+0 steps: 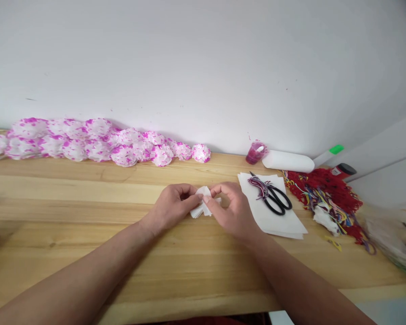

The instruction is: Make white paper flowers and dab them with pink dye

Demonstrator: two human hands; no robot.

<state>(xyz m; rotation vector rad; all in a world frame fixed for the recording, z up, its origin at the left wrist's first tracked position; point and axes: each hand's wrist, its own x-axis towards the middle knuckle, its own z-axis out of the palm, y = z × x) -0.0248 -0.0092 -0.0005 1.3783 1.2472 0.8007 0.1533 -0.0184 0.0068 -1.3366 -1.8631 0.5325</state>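
Note:
Just above the middle of the wooden table point(189, 257), a small folded white tissue paper point(203, 207) with layered, fanned edges is pinched between both hands. My left hand point(174, 205) grips it from the left, thumb and fingers closed on it. From the right, my right hand point(232, 207) pinches the same paper with thumb and forefinger. The two thumb tips nearly meet on its upper part. Right of my right hand, black-handled scissors point(274, 198) lie on a stack of white paper sheets point(280, 228), with a bunch of purple and white yarn point(260, 187) across their blades.
Several white and pink paper pompoms point(123, 155) line the wall at the back left. A cup of magenta liquid point(256, 153), a white bottle point(287, 161) and a green-tipped marker point(328, 155) stand or lie at back right. Beside them are red yarn point(341, 194) and a plastic bag point(392, 239).

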